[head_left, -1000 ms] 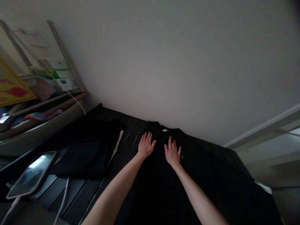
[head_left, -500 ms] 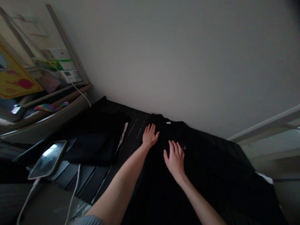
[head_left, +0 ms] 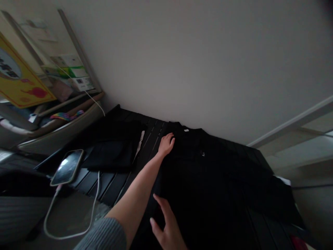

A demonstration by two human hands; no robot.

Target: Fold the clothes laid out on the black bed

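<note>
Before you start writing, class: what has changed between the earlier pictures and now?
The right hand has drawn back down the black shirt toward the person and holds nothing visible. The left hand stays near the collar. The phone and black cloth beside it stayed put.

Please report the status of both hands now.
Left hand flat on black cloth garment, near collar. Right hand open, over its lower part. Folded black cloth alongside.

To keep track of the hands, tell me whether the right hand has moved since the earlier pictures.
Yes. The right hand has moved back toward the person, down the black garment, well below its white neck label.
</note>
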